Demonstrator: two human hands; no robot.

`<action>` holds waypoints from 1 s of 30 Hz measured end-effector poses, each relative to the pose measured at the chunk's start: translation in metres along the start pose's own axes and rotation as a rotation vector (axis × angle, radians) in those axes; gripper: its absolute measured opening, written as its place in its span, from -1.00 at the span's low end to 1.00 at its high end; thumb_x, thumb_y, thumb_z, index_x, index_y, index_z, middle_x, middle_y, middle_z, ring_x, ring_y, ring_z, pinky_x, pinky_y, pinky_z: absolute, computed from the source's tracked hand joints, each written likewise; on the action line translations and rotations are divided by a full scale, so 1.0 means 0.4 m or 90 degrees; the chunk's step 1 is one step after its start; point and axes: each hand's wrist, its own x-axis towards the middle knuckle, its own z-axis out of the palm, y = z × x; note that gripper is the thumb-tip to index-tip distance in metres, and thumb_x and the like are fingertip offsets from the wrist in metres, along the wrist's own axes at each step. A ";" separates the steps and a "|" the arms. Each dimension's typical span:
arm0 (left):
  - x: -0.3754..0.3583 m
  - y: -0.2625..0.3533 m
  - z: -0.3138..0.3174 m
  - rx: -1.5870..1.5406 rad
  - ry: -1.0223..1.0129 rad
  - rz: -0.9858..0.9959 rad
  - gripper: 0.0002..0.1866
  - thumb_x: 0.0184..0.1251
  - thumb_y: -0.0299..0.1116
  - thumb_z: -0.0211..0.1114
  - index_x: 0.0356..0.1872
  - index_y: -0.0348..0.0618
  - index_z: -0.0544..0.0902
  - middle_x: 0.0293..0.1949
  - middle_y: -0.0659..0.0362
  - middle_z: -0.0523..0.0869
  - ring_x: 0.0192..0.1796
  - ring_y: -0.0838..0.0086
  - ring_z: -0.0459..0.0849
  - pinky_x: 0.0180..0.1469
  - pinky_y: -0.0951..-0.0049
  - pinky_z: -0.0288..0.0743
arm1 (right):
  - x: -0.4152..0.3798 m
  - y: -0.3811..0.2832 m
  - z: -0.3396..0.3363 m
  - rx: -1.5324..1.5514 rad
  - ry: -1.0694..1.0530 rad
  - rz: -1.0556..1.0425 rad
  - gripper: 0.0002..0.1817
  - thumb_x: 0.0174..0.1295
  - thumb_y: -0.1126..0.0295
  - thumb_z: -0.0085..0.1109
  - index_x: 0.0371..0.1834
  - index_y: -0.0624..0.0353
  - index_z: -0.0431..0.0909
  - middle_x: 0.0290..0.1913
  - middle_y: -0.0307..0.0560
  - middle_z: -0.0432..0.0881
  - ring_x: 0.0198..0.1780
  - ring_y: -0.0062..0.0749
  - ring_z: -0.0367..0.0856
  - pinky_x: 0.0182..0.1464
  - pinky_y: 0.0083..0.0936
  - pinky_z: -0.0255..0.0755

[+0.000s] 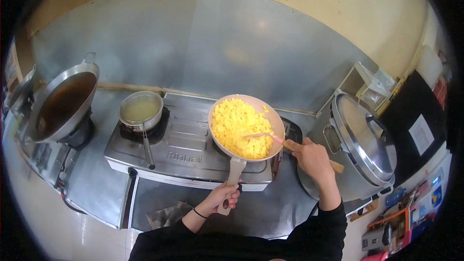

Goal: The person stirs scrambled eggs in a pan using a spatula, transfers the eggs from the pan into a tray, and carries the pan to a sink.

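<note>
Two bare hands work at the centre of the frame: the left hand point(225, 197) grips the beige handle of a round, pale-lined frying pan point(276, 122), and the right hand point(311, 158) holds a wooden-handled spatula point(291, 145) with a pinkish blade in crumbly yellow scrambled egg point(240, 124) that fills most of the pan.

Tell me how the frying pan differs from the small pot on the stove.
The frying pan is wide with a pinkish inside; the small pot is narrower and metallic. The pan holds crumbly yellow food, while the pot holds yellowish liquid. The left hand grips the pan's handle; no hand touches the pot. Both are round.
</note>
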 end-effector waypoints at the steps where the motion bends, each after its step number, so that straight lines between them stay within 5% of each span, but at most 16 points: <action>1: 0.001 0.000 -0.002 -0.001 -0.004 0.002 -0.67 0.27 -0.34 -0.03 0.06 -0.05 0.23 -0.58 0.27 0.33 -0.62 0.62 0.29 -0.58 0.57 0.27 | -0.011 -0.015 -0.028 -0.007 -0.020 0.010 -0.66 0.03 0.35 0.01 -0.08 -0.27 0.48 -0.44 0.00 0.49 -0.55 -0.23 0.55 -0.52 -0.43 0.42; 5: -0.004 0.003 0.007 -0.001 -0.006 0.001 -0.66 0.27 -0.32 -0.02 0.05 -0.06 0.23 -0.59 0.27 0.32 -0.62 0.62 0.30 -0.58 0.57 0.28 | 0.028 -0.067 0.080 -0.139 -0.184 -0.001 -0.79 -0.01 0.39 -0.03 -0.31 -0.06 0.57 -0.45 -0.10 0.51 -0.46 -0.31 0.57 -0.46 -0.45 0.43; 7: -0.001 0.001 0.004 0.009 -0.010 0.009 -0.66 0.27 -0.30 -0.01 0.04 -0.07 0.23 -0.59 0.27 0.32 -0.62 0.62 0.30 -0.58 0.57 0.28 | 0.079 -0.091 0.174 -0.140 -0.187 0.036 -0.86 -0.02 0.38 -0.02 -0.46 0.05 0.57 -0.45 -0.09 0.53 -0.48 -0.34 0.58 -0.51 -0.47 0.43; 9: 0.006 0.000 -0.005 0.010 -0.012 0.013 -0.66 0.27 -0.29 -0.01 0.04 -0.06 0.23 -0.59 0.27 0.32 -0.62 0.62 0.30 -0.59 0.57 0.29 | 0.122 -0.070 0.241 -0.113 -0.044 0.048 -0.86 -0.02 0.38 -0.03 -0.52 0.08 0.57 -0.47 -0.08 0.53 -0.49 -0.38 0.59 -0.54 -0.50 0.42; 14: 0.002 -0.008 -0.008 0.007 -0.012 0.004 -0.66 0.26 -0.29 0.00 0.04 -0.06 0.24 -0.59 0.28 0.32 -0.62 0.61 0.31 -0.59 0.57 0.29 | 0.203 0.029 0.324 -0.121 0.020 0.098 -0.79 0.08 0.28 -0.03 -0.52 0.07 0.59 -0.50 -0.11 0.59 -0.44 -0.36 0.61 -0.48 -0.49 0.45; 20: 0.005 -0.001 -0.004 0.014 -0.002 0.007 -0.66 0.26 -0.29 -0.01 0.05 -0.05 0.24 -0.60 0.27 0.32 -0.62 0.61 0.31 -0.60 0.57 0.29 | 0.156 0.037 0.059 -0.122 -0.106 0.062 -0.83 -0.01 0.35 0.00 -0.56 0.10 0.60 -0.53 -0.06 0.60 -0.43 -0.28 0.61 -0.46 -0.40 0.44; 30: 0.000 0.001 0.006 0.000 0.010 -0.010 -0.65 0.27 -0.31 -0.02 0.07 -0.04 0.23 -0.60 0.27 0.32 -0.64 0.62 0.30 -0.60 0.58 0.27 | 0.232 0.108 0.355 -0.075 0.052 0.093 -0.86 -0.07 0.41 -0.01 -0.57 0.14 0.57 -0.47 0.00 0.57 -0.45 -0.20 0.59 -0.43 -0.36 0.45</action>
